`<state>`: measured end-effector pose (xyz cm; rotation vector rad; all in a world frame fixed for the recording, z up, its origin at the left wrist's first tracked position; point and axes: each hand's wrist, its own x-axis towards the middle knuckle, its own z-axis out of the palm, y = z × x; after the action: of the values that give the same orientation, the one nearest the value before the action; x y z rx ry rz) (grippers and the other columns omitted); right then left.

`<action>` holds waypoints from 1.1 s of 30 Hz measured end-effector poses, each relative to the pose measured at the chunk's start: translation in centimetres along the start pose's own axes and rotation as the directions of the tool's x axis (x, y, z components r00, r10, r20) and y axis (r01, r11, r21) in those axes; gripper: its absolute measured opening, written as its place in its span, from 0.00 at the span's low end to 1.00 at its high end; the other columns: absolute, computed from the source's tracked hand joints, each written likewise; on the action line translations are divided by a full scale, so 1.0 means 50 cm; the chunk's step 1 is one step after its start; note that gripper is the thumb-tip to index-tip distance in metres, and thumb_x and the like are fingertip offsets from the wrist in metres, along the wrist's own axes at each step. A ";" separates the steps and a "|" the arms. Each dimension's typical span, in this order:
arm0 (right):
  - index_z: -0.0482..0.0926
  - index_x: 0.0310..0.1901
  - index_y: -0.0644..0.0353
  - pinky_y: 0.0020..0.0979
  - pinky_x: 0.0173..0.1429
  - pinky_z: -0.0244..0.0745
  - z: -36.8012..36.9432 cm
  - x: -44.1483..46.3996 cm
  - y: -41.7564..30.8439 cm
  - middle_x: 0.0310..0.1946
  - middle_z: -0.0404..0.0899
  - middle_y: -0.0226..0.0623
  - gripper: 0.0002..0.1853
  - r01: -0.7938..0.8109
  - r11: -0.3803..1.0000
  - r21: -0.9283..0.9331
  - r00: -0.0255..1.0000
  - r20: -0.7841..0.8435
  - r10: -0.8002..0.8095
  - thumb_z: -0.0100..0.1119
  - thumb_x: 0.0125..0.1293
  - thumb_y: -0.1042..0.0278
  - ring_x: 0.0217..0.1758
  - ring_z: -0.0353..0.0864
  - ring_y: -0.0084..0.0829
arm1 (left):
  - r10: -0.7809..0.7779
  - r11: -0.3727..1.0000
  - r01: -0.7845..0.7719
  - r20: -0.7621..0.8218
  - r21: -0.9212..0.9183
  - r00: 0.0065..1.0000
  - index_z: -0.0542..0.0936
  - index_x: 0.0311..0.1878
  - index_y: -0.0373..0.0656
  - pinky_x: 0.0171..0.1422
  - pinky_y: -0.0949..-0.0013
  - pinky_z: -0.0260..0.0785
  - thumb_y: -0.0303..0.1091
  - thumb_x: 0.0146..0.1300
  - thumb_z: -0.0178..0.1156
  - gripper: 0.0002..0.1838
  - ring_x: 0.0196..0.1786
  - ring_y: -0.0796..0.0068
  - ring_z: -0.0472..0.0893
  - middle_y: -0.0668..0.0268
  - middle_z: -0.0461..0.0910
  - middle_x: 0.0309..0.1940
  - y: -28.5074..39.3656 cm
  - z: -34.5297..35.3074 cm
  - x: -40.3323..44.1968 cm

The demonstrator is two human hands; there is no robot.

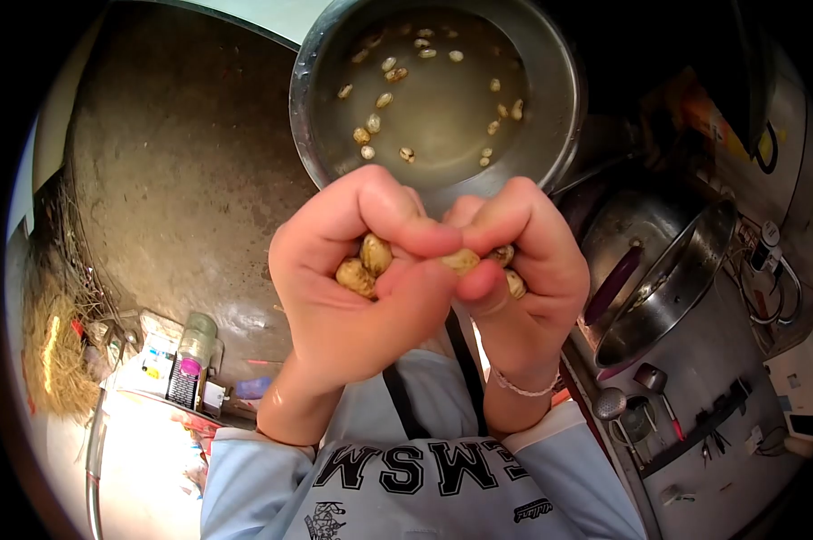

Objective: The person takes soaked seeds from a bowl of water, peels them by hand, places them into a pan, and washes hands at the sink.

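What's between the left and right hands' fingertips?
One peanut, pinched where the fingertips of the left hand and right hand meet. It's partly covered by them, but shows in the head view.

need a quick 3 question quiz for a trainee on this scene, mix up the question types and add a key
1. Either/or: is the bracelet worn at the wrist of the left hand or the right hand?
2. True or false: at least two peanuts sit in the curl of the left hand.
3. Open: what kind of vessel holds the cloudy liquid?

Key
1. The right hand.
2. True.
3. A round metal basin.
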<state>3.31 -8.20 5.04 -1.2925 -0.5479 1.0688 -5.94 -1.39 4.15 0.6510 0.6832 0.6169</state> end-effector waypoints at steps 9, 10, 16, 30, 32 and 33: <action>0.66 0.26 0.65 0.18 0.22 0.56 0.025 0.000 -0.004 0.18 0.68 0.32 0.11 0.070 0.997 0.036 0.997 0.010 -0.071 0.54 0.57 0.67 0.19 0.61 0.17 | -0.052 0.999 0.051 0.056 0.015 0.997 0.67 0.22 0.39 0.21 0.87 0.51 0.29 0.57 0.53 0.10 0.19 0.92 0.60 0.73 0.66 0.15 0.023 -0.007 -0.001; 0.66 0.26 0.65 0.18 0.22 0.56 0.028 0.000 -0.003 0.18 0.68 0.32 0.11 0.070 0.997 0.037 0.997 0.011 -0.070 0.54 0.57 0.67 0.19 0.61 0.17 | -0.046 0.999 0.047 0.060 -0.018 0.997 0.67 0.22 0.39 0.21 0.86 0.51 0.30 0.58 0.53 0.11 0.19 0.92 0.60 0.73 0.66 0.15 0.025 -0.006 -0.006; 0.64 0.31 0.64 0.15 0.28 0.55 0.035 -0.005 0.000 0.23 0.68 0.30 0.09 -0.028 0.979 0.201 0.999 0.023 0.024 0.50 0.59 0.67 0.24 0.59 0.15 | -0.018 1.000 0.017 -0.078 -0.004 0.997 0.70 0.28 0.36 0.20 0.87 0.47 0.21 0.52 0.51 0.00 0.18 0.93 0.57 0.76 0.65 0.15 0.032 -0.005 -0.018; 0.60 0.34 0.65 0.18 0.29 0.55 0.039 -0.002 0.013 0.24 0.66 0.35 0.06 0.169 0.980 0.107 0.983 0.049 -0.175 0.44 0.60 0.75 0.25 0.59 0.18 | 0.059 0.957 -0.050 -0.022 0.286 0.998 0.69 0.24 0.37 0.23 0.86 0.47 0.19 0.38 0.51 0.06 0.19 0.92 0.55 0.77 0.59 0.15 0.032 -0.012 -0.016; 0.60 0.35 0.65 0.18 0.29 0.55 0.037 -0.003 0.015 0.24 0.66 0.35 0.06 0.192 0.981 0.021 0.979 0.071 -0.193 0.44 0.60 0.75 0.25 0.59 0.18 | 0.065 0.954 -0.059 -0.008 0.294 0.998 0.69 0.24 0.36 0.22 0.87 0.48 0.18 0.39 0.51 0.06 0.19 0.91 0.57 0.76 0.61 0.16 0.030 -0.015 -0.014; 0.60 0.35 0.65 0.18 0.29 0.55 0.036 -0.002 0.016 0.24 0.66 0.35 0.06 0.217 0.974 -0.064 0.973 0.094 -0.211 0.44 0.60 0.75 0.25 0.59 0.18 | 0.070 0.951 -0.069 0.008 0.301 0.998 0.70 0.25 0.36 0.22 0.87 0.49 0.18 0.40 0.51 0.06 0.19 0.91 0.58 0.75 0.63 0.16 0.030 -0.017 -0.013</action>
<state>1.48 -7.44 4.75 -1.2238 -0.7810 0.9347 -7.40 -0.60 4.93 0.9617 0.7670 0.5827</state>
